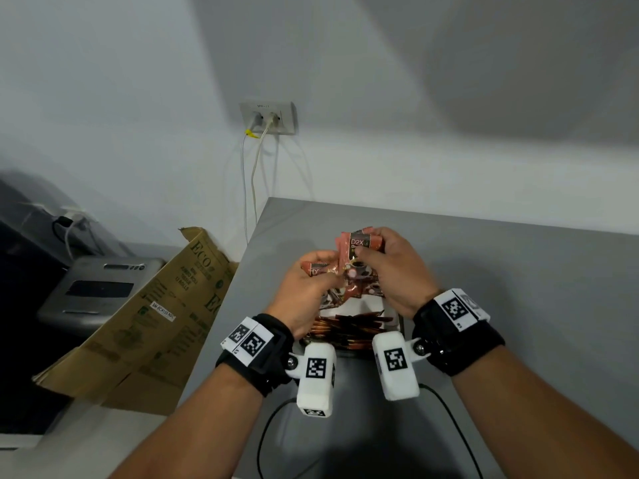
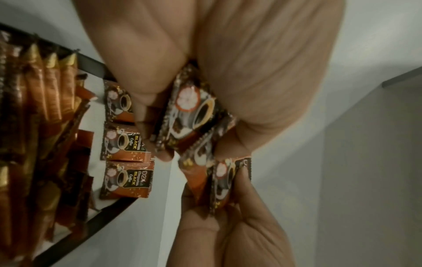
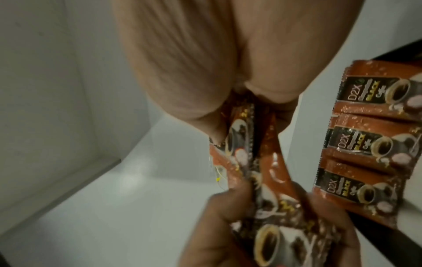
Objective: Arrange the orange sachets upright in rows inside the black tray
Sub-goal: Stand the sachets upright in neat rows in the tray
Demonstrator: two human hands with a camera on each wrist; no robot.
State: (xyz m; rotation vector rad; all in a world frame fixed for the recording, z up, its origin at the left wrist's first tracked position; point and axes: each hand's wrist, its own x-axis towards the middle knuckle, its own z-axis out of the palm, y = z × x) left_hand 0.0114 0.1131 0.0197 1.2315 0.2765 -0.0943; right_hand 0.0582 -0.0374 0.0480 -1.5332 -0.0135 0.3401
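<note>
Above the grey countertop (image 1: 484, 257), I hold a bundle of orange D2X black-coffee sachets (image 1: 359, 257) between both hands, just over the black tray (image 2: 95, 63). My right hand (image 1: 397, 267) curls round the upper part of the bundle, thumb on the printed face, so the sachets stay vertical. My left hand (image 1: 304, 288) pinches further sachets lower and to the left; the left wrist view shows its fingers (image 2: 146, 101) closed on a packet edge. Neither hand is open. I judge this two-handed hold serves to square the loose packets into one even stack before insertion.

The tray sits directly beneath my hands, near the counter's front edge. Three sachets (image 2: 126, 144) already stand side by side in a row at one end, printed faces outward, which sets the orientation for the next row. A dense block of darker brown and gold stick packets (image 2: 34, 108) fills the other part of the tray, so free space is limited to a gap between the two groups. Flattened cardboard (image 1: 166, 305) leans beside the counter, clear of the work.
</note>
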